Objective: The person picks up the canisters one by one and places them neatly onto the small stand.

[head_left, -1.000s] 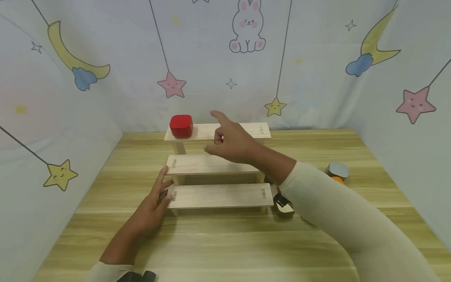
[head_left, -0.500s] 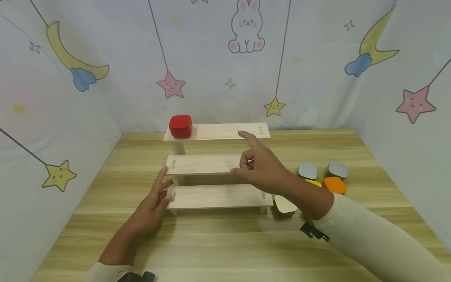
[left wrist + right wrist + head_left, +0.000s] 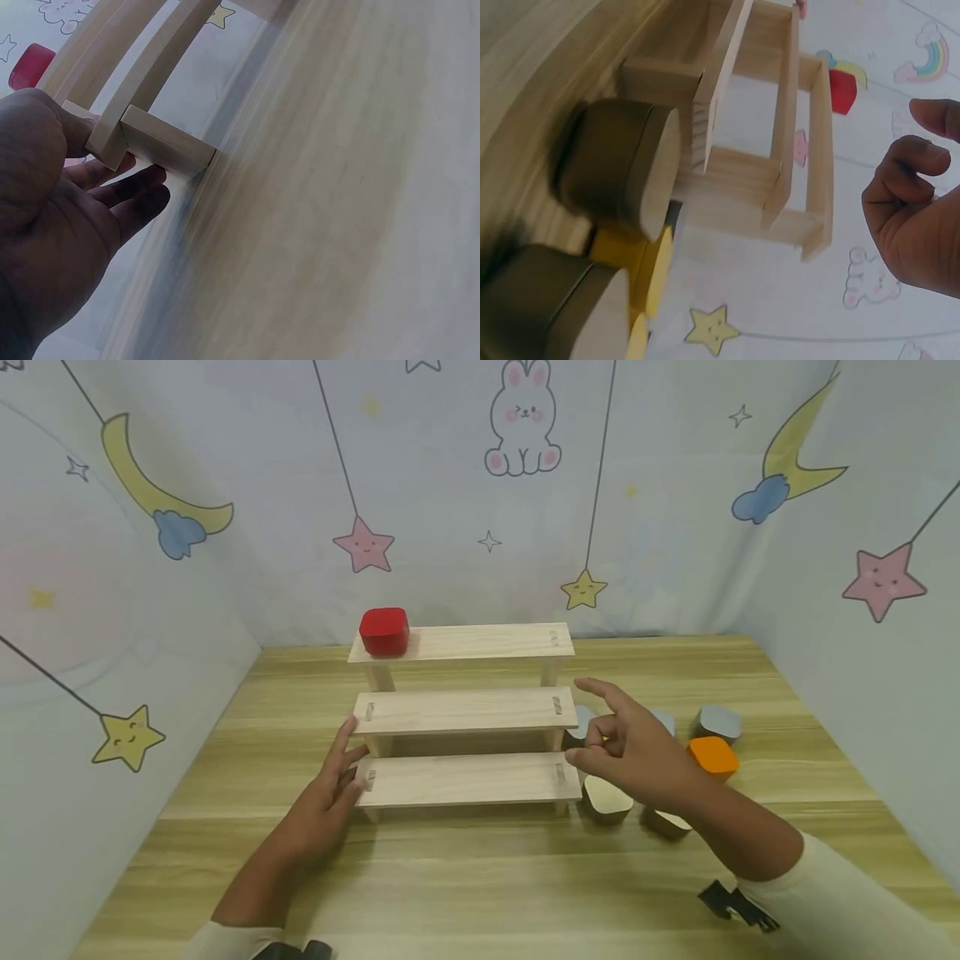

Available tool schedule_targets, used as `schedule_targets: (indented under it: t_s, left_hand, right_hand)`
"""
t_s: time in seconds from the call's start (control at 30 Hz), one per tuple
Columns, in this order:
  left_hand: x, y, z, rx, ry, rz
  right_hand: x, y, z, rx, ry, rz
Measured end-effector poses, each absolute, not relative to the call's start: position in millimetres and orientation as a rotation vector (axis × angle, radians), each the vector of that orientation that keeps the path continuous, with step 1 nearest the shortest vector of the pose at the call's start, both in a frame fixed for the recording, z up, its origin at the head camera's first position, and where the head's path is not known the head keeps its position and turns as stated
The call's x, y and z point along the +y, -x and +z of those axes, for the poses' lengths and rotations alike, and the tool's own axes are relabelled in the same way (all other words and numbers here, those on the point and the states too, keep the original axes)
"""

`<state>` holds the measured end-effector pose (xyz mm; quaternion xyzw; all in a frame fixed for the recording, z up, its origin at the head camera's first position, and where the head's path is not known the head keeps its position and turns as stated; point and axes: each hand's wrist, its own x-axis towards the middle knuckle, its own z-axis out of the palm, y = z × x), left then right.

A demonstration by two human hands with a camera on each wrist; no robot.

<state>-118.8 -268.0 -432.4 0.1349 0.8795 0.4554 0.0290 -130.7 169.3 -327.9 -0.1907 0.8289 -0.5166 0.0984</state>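
Observation:
A three-step wooden rack (image 3: 468, 710) stands on the table, its steps rising toward the back. On the left end of its top step sits a red rounded-square box (image 3: 385, 632), with no hand on it. My left hand (image 3: 318, 806) touches the rack's left side, fingers spread along the ends of the middle and lowest steps. In the left wrist view, the fingertips of my left hand (image 3: 82, 195) lie by the step's end. Over the boxes to the right of the rack, my right hand (image 3: 637, 747) holds nothing, with index finger and thumb extended and the other fingers curled.
Several rounded-square boxes stand right of the rack: two cream-topped ones (image 3: 608, 802), an orange one (image 3: 712, 758) and grey ones (image 3: 717, 722). A yellow box (image 3: 634, 259) shows in the right wrist view. Behind hangs a patterned white cloth (image 3: 450, 485).
My right hand has moved right and toward me, away from the top step, uncovering the rack's right side. My left hand and the red box have stayed in place.

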Motion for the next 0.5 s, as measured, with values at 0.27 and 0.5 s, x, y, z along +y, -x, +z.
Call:
schedule_targets:
  t_s: [0.27, 0.5]
  left_hand:
    - [-269, 118, -432, 2.719, -0.409, 1.406]
    - [-269, 119, -434, 2.705, -0.420, 1.416]
  right_hand:
    - [204, 123, -338, 2.543, 0.562, -1.502]
    - [231, 117, -350, 2.543, 0.457, -1.524]
